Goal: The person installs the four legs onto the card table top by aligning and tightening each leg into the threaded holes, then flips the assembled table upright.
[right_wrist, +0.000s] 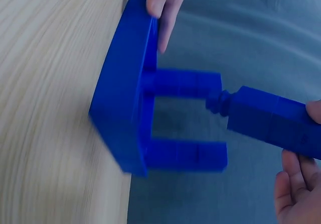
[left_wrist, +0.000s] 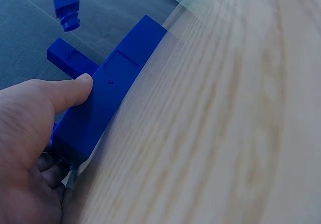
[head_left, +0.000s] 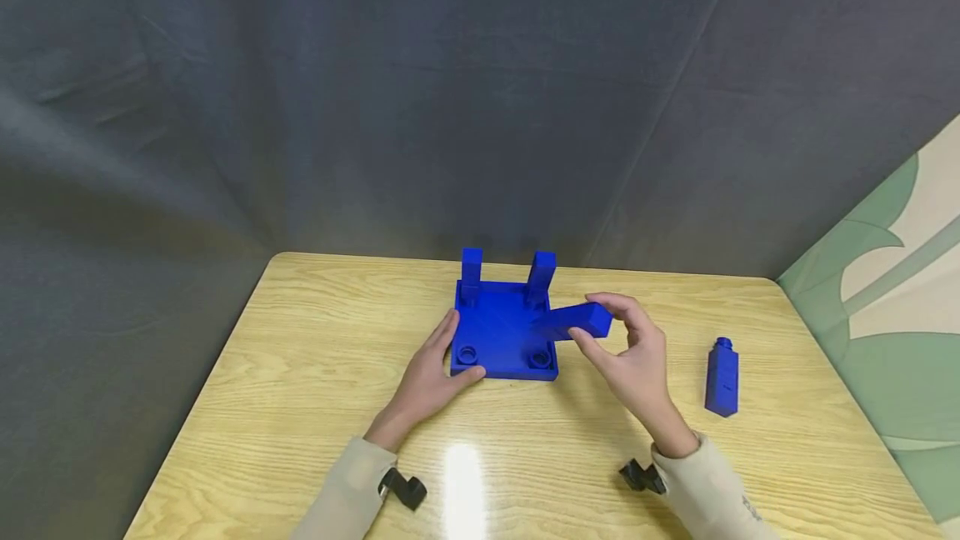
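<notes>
A blue square toy tabletop point(head_left: 501, 332) lies underside up on the wooden table. Two square legs point(head_left: 471, 273) stand upright at its far corners, while round sockets point(head_left: 539, 358) show at the near ones. My left hand point(head_left: 431, 382) grips its near left corner, thumb on the front wall point(left_wrist: 100, 88) and fingers along the left side. Between thumb and fingers, my right hand point(head_left: 633, 365) holds a blue table leg point(head_left: 581, 321) tilted above the tabletop's right side. In the right wrist view the leg's threaded end point(right_wrist: 218, 103) points toward the tabletop, apart from the sockets.
Another blue table leg point(head_left: 722, 382) with a threaded tip lies on the wooden table point(head_left: 315, 390), right of my right hand. A dark grey cloth point(head_left: 450, 107) hangs behind the table's far edge. Green-and-cream patterned fabric point(head_left: 892, 315) borders the right side.
</notes>
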`<state>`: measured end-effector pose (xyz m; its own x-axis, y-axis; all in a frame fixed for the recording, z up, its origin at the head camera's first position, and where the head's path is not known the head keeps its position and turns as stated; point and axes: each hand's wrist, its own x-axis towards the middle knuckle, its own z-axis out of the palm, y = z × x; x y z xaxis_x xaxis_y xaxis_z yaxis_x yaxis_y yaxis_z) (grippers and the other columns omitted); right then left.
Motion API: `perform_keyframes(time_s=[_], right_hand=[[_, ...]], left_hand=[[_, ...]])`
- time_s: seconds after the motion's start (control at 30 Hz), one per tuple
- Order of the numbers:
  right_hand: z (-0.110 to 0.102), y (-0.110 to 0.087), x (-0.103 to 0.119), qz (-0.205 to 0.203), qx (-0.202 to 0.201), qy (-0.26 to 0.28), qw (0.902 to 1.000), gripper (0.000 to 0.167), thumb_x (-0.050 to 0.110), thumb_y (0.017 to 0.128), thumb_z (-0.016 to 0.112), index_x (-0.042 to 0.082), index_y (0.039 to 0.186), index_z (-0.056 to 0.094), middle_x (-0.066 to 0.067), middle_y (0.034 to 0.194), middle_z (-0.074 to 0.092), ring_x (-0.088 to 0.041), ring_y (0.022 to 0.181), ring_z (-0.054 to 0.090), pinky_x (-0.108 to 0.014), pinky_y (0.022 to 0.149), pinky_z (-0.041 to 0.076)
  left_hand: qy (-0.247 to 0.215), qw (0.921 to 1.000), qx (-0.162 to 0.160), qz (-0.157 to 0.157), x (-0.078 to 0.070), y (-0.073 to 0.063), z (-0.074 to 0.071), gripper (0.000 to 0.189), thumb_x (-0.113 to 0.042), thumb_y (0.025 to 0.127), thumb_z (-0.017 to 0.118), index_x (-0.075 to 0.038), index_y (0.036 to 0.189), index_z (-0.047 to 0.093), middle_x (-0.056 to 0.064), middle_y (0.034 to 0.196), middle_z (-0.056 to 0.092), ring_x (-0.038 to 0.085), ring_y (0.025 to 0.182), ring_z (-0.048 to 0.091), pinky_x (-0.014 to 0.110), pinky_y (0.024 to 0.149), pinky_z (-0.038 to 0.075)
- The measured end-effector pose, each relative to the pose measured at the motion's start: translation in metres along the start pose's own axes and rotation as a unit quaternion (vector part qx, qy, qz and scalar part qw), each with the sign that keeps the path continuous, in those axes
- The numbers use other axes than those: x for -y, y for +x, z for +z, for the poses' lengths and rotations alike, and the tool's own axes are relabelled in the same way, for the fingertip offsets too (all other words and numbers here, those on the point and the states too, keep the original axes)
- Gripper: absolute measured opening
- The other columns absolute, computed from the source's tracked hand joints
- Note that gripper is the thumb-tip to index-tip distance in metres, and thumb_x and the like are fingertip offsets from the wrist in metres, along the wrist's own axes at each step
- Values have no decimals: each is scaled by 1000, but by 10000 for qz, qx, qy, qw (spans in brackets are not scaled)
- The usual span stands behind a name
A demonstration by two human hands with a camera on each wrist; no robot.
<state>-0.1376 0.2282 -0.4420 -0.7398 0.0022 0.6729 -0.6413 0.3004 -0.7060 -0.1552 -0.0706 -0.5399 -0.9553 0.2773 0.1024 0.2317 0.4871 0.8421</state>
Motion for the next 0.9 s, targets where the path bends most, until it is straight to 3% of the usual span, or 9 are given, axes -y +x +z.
perform_keyframes(time_s=[0.27,0.57,0.73,0.9], right_hand=[[39,12,9,-172,515,36,9985,55,-17,82,87,0,133,78,-13,117,80,-10,102,66,-20,92,52],[72,18,10,58,716,61,9974,50,-10,89,86,2,136,77,-14,118,78,-15,94,59,-28,85,49],[87,24,11,138,799,-13,9967,49,-5,92,86,2,139,75,-11,107,75,-20,91,57,-35,80,48],[99,27,11,291,902,-89,9955,50,0,95,85,5,144,73,-12,118,76,-22,96,59,-35,84,50]], left_hand=[[-5,10000,-55,-27,-1,0,-1,104,-42,100,85,-4,176,25,13,184,22,38,168,25,59,134,28],[8,10000,-41,-13,-2,1,-1,104,-41,99,85,-3,176,25,13,184,22,38,168,25,60,133,29],[13,10000,-35,-16,-2,1,-1,104,-42,100,84,-3,176,24,13,184,22,38,168,25,60,133,28],[25,10000,-22,23,-2,1,-1,104,-43,101,84,-4,176,24,14,184,21,39,168,25,61,133,28]])
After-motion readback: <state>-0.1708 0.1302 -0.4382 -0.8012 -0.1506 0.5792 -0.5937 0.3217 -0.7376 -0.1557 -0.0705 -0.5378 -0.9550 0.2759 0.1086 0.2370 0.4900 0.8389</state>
